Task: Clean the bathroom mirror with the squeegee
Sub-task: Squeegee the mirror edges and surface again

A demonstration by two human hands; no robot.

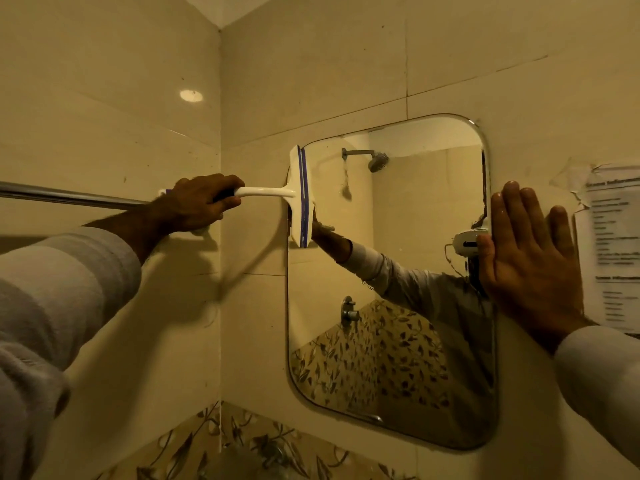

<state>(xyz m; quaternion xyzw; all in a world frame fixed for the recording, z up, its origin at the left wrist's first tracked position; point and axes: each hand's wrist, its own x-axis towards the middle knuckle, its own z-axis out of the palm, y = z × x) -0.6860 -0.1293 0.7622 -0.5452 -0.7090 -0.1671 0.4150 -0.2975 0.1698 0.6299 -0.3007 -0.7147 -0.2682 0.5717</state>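
A rounded rectangular mirror (398, 341) hangs on the cream tiled wall at centre right. My left hand (201, 202) grips the handle of a white squeegee (299, 197) with a blue blade strip. The blade stands vertical against the mirror's upper left edge. My right hand (530, 261) lies flat with fingers spread on the wall, overlapping the mirror's right edge. The mirror reflects my arm, a shower head and a tap.
A chrome towel rail (69, 196) runs along the left wall behind my left hand. A printed paper notice (613, 244) is stuck to the wall right of the mirror. Leaf-patterned tiles (242, 445) run below; the wall corner lies left of the mirror.
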